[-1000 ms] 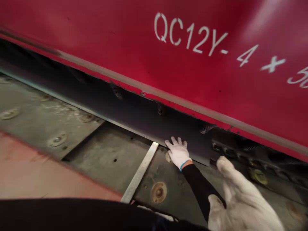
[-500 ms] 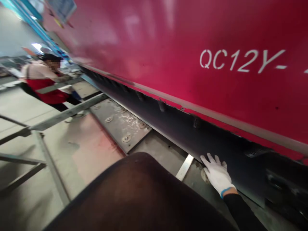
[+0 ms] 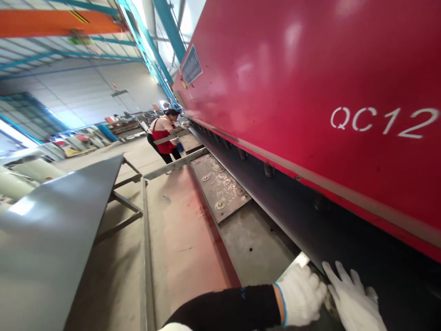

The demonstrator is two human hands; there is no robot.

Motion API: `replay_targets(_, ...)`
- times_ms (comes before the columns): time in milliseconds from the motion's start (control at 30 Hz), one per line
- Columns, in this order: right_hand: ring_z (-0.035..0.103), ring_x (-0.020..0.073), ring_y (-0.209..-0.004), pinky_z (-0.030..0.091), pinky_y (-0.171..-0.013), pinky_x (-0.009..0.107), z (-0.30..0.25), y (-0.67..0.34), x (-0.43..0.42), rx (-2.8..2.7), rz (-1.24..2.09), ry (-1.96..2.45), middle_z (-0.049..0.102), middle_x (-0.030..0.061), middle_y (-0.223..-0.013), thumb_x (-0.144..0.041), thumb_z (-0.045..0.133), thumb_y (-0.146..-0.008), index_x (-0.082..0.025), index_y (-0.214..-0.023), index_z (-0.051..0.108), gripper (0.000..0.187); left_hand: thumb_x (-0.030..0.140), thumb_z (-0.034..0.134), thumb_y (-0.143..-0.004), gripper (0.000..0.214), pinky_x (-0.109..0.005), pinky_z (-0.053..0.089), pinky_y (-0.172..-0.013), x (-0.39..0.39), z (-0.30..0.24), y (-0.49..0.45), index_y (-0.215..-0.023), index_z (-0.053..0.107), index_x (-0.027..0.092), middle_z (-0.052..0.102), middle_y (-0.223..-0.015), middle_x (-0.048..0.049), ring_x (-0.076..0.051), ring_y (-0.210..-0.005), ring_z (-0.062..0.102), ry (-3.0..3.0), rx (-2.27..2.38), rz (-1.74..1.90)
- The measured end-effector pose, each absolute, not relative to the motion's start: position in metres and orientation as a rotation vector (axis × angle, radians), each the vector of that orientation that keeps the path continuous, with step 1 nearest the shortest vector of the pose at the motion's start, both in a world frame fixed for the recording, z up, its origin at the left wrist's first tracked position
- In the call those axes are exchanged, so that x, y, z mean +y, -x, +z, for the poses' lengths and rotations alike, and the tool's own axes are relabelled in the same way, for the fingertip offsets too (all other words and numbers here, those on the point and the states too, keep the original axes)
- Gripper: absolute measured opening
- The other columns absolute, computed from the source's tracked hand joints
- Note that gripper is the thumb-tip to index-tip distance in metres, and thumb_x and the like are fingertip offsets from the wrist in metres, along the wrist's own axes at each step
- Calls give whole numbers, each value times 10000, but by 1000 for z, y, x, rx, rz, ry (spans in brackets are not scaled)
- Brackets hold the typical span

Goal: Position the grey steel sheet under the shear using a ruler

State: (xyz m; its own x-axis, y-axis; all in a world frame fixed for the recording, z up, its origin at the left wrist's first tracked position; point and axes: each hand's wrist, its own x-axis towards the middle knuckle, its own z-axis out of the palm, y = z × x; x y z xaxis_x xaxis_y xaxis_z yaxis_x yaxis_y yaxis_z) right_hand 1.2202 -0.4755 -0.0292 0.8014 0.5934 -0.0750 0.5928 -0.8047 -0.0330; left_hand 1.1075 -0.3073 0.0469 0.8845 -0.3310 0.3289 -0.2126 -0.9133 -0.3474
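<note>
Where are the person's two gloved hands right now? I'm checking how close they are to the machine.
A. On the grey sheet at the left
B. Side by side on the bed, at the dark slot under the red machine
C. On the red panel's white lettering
B: the left hand and right hand lie side by side on the machine bed, at the dark slot beneath the red machine.

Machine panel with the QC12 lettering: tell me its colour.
Red, with white lettering; the panel shows plainly in the head view, above both gloved hands.
</note>
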Motion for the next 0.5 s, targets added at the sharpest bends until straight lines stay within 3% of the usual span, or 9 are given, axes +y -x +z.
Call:
replay_targets(67, 413, 369, -1446, 381, -1070, 635, -33, -1226, -473, -1006, 32, 2981, 411, -29, -1609, -305, 339, -972, -477, -1477, 480, 552, 581, 657, -839, 531, -381, 533, -726, -294, 40, -1110, -1124, 684, 133, 680, -940, -113, -268, -875, 632, 3041, 552, -307)
replay_targets(100, 430, 370, -1432, 394, -1055, 633, -37, -1228, -471, -1014, -11, 2981, 433, -30, -1595, -313, 331, -973, -480, -1467, 493, 546, 547, 706, -813, 555, -406, 528, -798, -288, 34, -1113, -1193, 654, 146, 679, -1030, -123, -298, -973, 631, 3203, 405, -195)
replay_targets(200, 458, 390, -1400, 405, -1026, 652, -54, -1237, -463, -1064, -121, 2976, 484, -3, -1559, -323, 329, -965, -464, -1446, 532, 541, 536, 683, -837, 495, -418, 498, -912, -275, 17, -1130, -1219, 650, 223, 658, -1180, -119, -306, -1082, 612, 3528, -631, -116)
replay_targets(300, 460, 423, -1391, 347, -1065, 702, -74, -1245, -451, -1087, -174, 2995, 499, 26, -1546, -334, 377, -947, -444, -1435, 559, 533, 533, 597, -882, 443, -395, 491, -941, -266, 12, -1158, -1171, 662, 204, 672, -1169, -114, -276, -1068, 633, 3501, -1634, -164)
replay_targets(367, 449, 431, -1400, 285, -1110, 723, -85, -1253, -442, -1069, -185, 2991, 497, 26, -1547, -348, 391, -949, -442, -1428, 568, 519, 552, 548, -903, 444, -386, 494, -938, -260, 10, -1177, -1144, 678, 203, 695, -1133, -109, -270, -1058, 649, 3555, -1764, -110)
replay_targets(500, 420, 407, -1425, 226, -1159, 701, -92, -1295, -435, -1032, -150, 2944, 487, 35, -1556, -286, 398, -963, -387, -1441, 572, 519, 645, 462, -937, 582, -389, 506, -978, -259, -16, -1216, -1274, 667, 219, 684, -1223, -119, -288, -1132, 642, 3673, -1392, -82)
